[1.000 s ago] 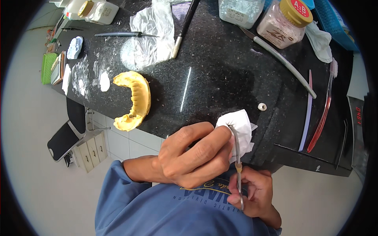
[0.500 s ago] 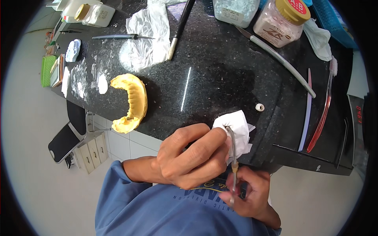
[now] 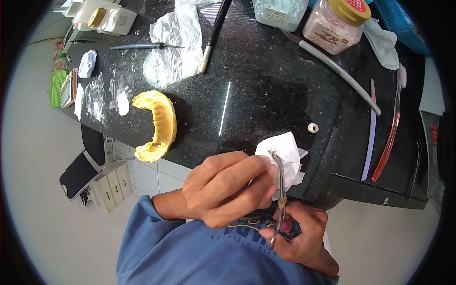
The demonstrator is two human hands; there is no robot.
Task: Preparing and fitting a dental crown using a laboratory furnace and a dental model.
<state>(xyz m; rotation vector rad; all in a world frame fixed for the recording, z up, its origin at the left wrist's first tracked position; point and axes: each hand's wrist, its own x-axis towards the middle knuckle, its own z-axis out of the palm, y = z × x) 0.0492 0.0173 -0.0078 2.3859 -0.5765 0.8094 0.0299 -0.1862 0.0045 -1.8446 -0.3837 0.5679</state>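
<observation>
A black speckled tabletop (image 3: pixel 242 102) filled most of the frame; its near edge ran from the middle left, curved down behind the hands, and met a dark lip at the lower right. The left hand (image 3: pixel 225 187), at the lower centre, lay over that edge with its fingers curled together, and they seemed to pinch the white tissue; the thumb's full contact could not be made out. The right hand (image 3: pixel 306 228), below and to the right, was off the table, its thumb and bent fingers closed about the lower part of a metal instrument. The yellow dental model (image 3: pixel 167 123) stood left of centre, near the edge and well apart from both hands. The white tissue (image 3: pixel 287 145) was just right of the left fingertips, beside the edge. The slim metal instrument (image 3: pixel 280 178) sloped up from the right hand, its tip at the tissue.

The step in hand looked like working that tip against the tissue, which called for a firm left pinch and small right-hand movement. Open room stretched between the model and a small white ring (image 3: pixel 312 128), right of centre.
</observation>
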